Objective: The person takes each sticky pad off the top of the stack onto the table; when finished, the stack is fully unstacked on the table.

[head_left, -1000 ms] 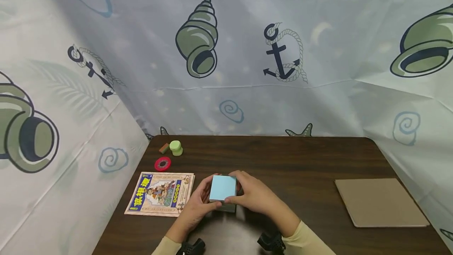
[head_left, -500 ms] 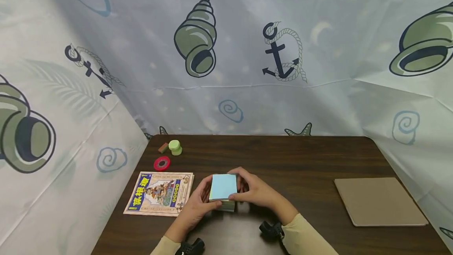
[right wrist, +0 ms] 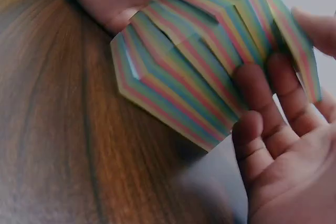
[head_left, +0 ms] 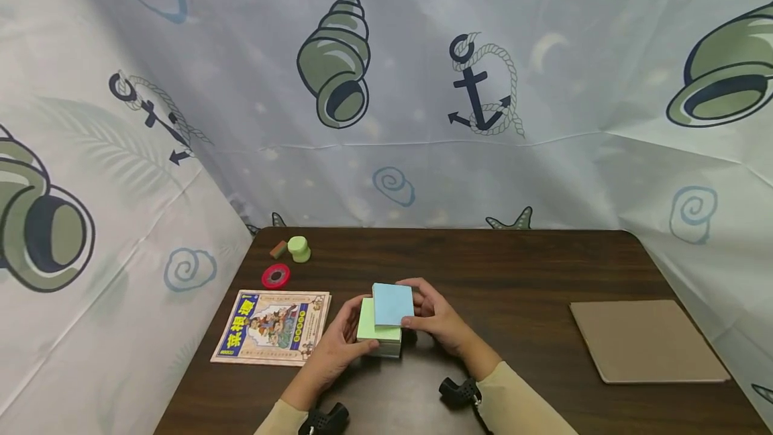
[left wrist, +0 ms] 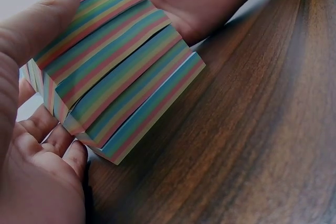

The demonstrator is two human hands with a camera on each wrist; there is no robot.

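In front of me on the table is a stack of sticky note pads (head_left: 379,332), its top sheet pale green. Seen from the side in the left wrist view, the stacked pads (left wrist: 126,72) show stripes of red, yellow, green and blue. My left hand (head_left: 331,351) grips the stack, thumb on the near side and fingers on the left. A sticky note pad with a blue top (head_left: 393,305) overlaps the stack's right part. My right hand (head_left: 443,317) pinches this pad between thumb and fingers, and in the right wrist view its other fingertips (right wrist: 254,85) touch the striped stack.
Left of my hands lies a booklet (head_left: 272,327) with a colourful cover. Behind it are a red ring (head_left: 276,276), a light green knob-shaped piece (head_left: 298,249) and a small brown block (head_left: 278,250). A flat beige board (head_left: 649,341) lies at the right of the table (head_left: 483,264).
The blue-topped pad has shifted from squarely on the stack to the right and away from me with my right hand, baring the green sheet. My left hand stays on the stack.
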